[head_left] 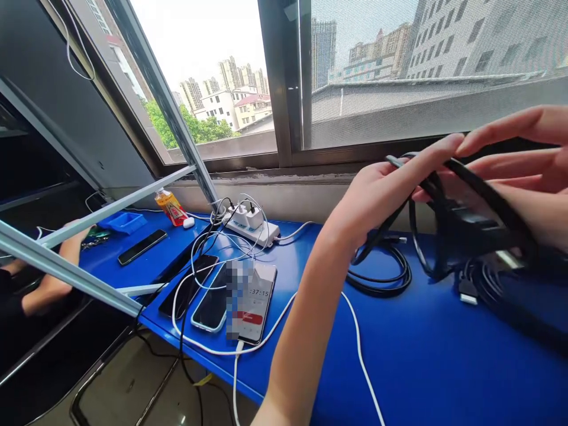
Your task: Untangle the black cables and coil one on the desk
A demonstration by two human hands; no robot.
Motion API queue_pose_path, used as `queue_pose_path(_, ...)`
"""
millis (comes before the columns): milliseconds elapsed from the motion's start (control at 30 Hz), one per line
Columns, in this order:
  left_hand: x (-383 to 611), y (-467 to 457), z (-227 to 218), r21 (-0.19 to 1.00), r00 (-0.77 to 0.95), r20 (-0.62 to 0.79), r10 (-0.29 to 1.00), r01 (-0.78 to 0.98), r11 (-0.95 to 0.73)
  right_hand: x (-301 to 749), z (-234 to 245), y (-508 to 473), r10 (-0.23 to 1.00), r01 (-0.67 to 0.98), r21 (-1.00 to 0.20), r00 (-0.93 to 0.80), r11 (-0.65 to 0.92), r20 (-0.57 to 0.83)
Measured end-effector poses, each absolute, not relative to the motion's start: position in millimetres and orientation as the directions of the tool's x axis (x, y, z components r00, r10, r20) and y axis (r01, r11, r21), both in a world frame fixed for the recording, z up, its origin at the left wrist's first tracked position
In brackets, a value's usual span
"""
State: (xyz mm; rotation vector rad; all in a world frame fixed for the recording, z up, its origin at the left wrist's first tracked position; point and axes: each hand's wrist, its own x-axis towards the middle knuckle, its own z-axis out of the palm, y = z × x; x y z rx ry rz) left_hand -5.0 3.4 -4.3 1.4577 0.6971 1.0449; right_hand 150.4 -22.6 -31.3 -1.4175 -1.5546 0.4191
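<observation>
a bundle of black cable [465,234] is held above the blue desk [421,361], in front of the window [377,118]. by the left hand [377,183] the cable is grasped, with strands passed between thumb and fingers. the right hand [544,163] is brought close against the bundle, its fingers extended; whether anything is gripped by it cannot be told. below, a coiled black cable [381,291] is laid on the desk, and a lit phone [261,296] is placed left of the forearm.
</observation>
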Motion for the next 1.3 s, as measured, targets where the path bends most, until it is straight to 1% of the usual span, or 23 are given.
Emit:
queue_pose_path(33,-4.6,4.5,-4.8,0.976,0.432,0.217,0.875,-0.122,-0.181,135.4,-20.5,-22.2,0.904,0.543,-0.801,0.161,0.253,0.395)
queue_pose_path(100,-3.5,8.2,-5.7,0.985,0.405,0.171,0.898,-0.089,-0.147,117.6,-8.1,-21.1,0.932,0.503,-0.838,0.154,0.214,0.33)
queue_pose_path(167,-2.4,12.9,-6.2,0.992,0.361,0.121,0.925,-0.075,-0.101,114.3,-6.5,-18.6,0.954,0.481,-0.855,0.108,0.194,0.278)
queue_pose_path(233,-1.9,17.2,-6.3,0.99,0.329,0.138,0.934,-0.082,-0.117,119.2,-10.1,-14.6,0.963,0.464,-0.862,0.061,0.205,0.262)
queue_pose_path(367,-2.3,23.1,-7.5,0.947,0.248,0.312,0.917,-0.153,-0.281,130.4,-15.3,-6.3,0.962,0.427,-0.878,0.06,0.218,0.268)
queue_pose_path(500,-3.0,26.3,-9.6,0.915,0.156,0.4,0.903,-0.123,-0.384,131.9,-12.5,-2.7,0.948,0.372,-0.904,0.149,0.21,0.282)
queue_pose_path(533,-3.2,26.5,-9.6,0.911,0.151,0.409,0.9,-0.124,-0.393,131.2,-11.5,-2.5,0.945,0.349,-0.91,0.152,0.224,0.291)
queue_pose_path(600,-3.8,25.9,-9.1,0.913,0.177,0.403,0.898,-0.136,-0.384,129.7,-10.3,-2.3,0.94,0.292,-0.914,0.104,0.283,0.324)
queue_pose_path(700,-4.6,23.0,-7.8,0.929,0.32,0.37,0.872,-0.152,-0.338,128.1,-9.4,-2.6,0.93,0.218,-0.91,0.029,0.351,0.366)
queue_pose_path(800,-4.2,19.6,-7.6,0.945,0.419,0.328,0.847,-0.136,-0.298,128.1,-7.5,-3.5,0.927,0.221,-0.913,0.079,0.342,0.366)
queue_pose_path(900,-2.7,17.0,-8.1,0.951,0.395,0.308,0.866,-0.104,-0.29,127.6,-4.0,-4.2,0.918,0.192,-0.924,0.16,0.33,0.362)
queue_pose_path(1000,-1.8,16.5,-8.2,0.952,0.349,0.305,0.886,-0.107,-0.286,125.1,-1.7,-3.1,0.909,0.106,-0.938,0.23,0.331,0.347)
queue_pose_path(1100,-3.8,19.7,-8.1,0.939,0.232,0.343,0.91,-0.121,-0.323,122.2,-2.2,0.2,0.902,0.041,-0.939,0.267,0.341,0.339)
queue_pose_path(1200,-7.9,25.1,-8.9,0.909,0.115,0.416,0.902,-0.088,-0.407,121.1,-4.5,3.0,0.896,0.031,-0.932,0.266,0.361,0.356)
queue_pose_path(1233,-9.0,26.5,-9.4,0.906,0.114,0.424,0.898,-0.073,-0.418,121.0,-5.5,3.3,0.895,0.044,-0.928,0.251,0.369,0.367)
queue_pose_path(1300,-9.9,27.6,-10.5,0.914,0.169,0.405,0.898,-0.057,-0.402,120.8,-7.8,2.4,0.903,0.091,-0.921,0.18,0.379,0.389)
